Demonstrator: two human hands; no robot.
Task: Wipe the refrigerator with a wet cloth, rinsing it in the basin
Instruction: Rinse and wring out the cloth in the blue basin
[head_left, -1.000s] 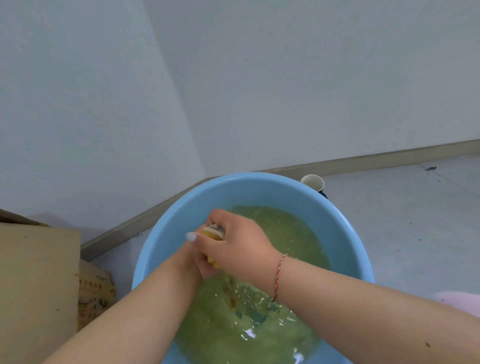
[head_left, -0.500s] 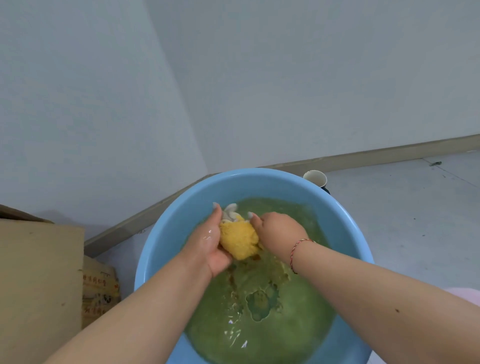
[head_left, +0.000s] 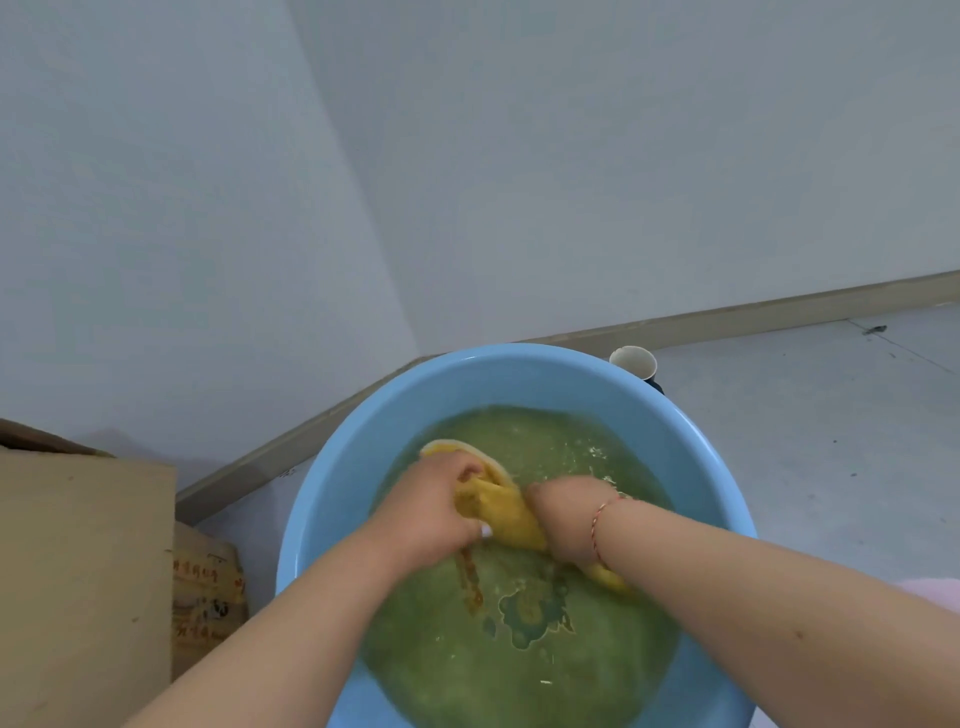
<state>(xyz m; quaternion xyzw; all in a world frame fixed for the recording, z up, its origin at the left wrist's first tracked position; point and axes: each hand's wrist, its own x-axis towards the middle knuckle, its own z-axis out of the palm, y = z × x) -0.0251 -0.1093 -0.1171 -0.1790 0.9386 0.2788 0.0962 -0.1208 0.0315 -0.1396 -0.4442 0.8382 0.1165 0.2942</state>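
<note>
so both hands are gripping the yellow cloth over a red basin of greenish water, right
Not quite: the basin is light blue, not red, as the head view shows. The rest holds: the left hand and the right hand both grip the yellow cloth over greenish water.

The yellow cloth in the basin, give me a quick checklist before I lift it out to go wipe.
1. Left hand grips the yellow cloth: ok.
2. Right hand grips the other end: ok.
3. Cloth over the blue basin, so drips land inside: ok.
4. Water clean enough for rinsing: not ok, murky green with specks.
5. Cloth wrung out: cannot tell.
6. Paper cup clear of the basin's rim: ok.
</note>
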